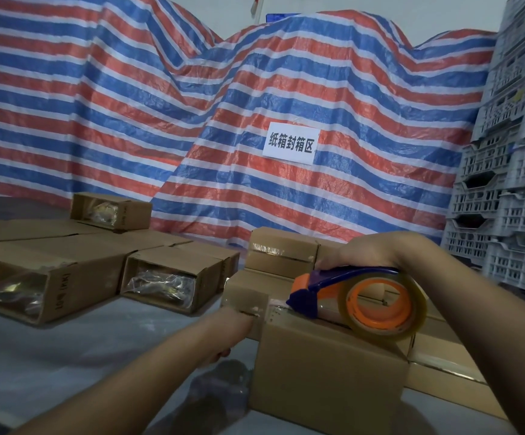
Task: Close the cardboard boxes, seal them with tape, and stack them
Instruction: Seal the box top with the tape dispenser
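Striped red/blue/white tarp [129, 98] forms the backdrop, w/ a white paper sign [289, 143] pinned on it; grey plastic crates [512, 183] stacked to the right. Right hand [371, 251] grips the tape dispenser [358, 293], fingers curled over its blue handle. Clear tape roll [383, 304] sits just below those fingers, nose resting on top of the cardboard box [327, 368]. Left hand [223, 332] reaches the box's left edge; finger tips press the taped seam, curl unclear. Open boxes [91, 271] lie well left of left-hand fingers; closed boxes [281, 249] beyond the right-hand fingers.
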The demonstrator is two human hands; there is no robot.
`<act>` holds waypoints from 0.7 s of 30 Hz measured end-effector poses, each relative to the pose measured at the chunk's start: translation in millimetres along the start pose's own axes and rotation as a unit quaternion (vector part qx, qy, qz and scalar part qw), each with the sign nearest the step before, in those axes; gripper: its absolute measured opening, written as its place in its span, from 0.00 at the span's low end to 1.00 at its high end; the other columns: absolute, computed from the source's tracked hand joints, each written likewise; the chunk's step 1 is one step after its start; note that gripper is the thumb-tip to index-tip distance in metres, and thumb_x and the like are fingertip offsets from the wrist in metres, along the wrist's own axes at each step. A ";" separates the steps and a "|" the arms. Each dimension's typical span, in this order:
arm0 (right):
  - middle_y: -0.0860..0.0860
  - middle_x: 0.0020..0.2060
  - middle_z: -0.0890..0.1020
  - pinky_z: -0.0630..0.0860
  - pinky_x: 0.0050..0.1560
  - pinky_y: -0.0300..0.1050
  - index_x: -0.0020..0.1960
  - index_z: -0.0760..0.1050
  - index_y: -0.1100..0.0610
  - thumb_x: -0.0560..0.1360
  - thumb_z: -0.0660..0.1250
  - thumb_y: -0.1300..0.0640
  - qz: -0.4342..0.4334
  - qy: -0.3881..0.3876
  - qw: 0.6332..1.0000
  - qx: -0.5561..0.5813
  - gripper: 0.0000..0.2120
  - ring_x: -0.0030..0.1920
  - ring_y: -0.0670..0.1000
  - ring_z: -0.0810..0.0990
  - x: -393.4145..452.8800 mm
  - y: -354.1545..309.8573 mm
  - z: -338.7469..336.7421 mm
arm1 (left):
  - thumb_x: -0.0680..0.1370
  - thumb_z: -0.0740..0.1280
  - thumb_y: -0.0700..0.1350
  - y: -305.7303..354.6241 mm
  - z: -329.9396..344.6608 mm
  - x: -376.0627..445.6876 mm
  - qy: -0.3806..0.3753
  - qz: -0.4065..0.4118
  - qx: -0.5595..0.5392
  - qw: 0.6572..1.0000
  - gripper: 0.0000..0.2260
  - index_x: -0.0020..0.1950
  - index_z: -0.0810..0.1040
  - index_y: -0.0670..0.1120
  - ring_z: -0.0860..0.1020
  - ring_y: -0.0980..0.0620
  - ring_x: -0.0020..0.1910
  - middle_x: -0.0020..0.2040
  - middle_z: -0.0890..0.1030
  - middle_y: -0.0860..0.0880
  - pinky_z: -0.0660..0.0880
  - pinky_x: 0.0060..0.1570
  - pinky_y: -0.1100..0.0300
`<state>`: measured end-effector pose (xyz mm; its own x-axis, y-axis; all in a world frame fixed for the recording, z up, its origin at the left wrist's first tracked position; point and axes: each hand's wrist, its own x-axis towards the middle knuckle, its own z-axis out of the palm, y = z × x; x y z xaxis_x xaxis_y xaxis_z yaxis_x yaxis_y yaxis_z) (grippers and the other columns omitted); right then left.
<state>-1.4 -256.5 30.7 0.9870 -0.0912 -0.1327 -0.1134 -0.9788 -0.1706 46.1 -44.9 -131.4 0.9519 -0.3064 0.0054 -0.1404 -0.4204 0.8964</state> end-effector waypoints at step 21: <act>0.48 0.31 0.83 0.75 0.29 0.33 0.52 0.77 0.53 0.81 0.59 0.39 0.018 -0.048 0.995 0.083 0.18 0.27 0.44 0.80 -14.2 -2.3 -4.7 | 0.81 0.58 0.61 23.4 5.1 7.0 -0.022 0.044 0.034 0.998 0.17 0.41 0.75 0.51 0.63 0.55 0.27 0.32 0.68 0.52 0.58 0.26 0.63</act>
<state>-14.7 -253.8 37.6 0.9671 -0.1005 -0.2338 -0.1747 -0.9303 -0.3227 48.1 -61.2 -112.7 0.9222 -0.3815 0.0625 -0.2429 -0.4460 0.8614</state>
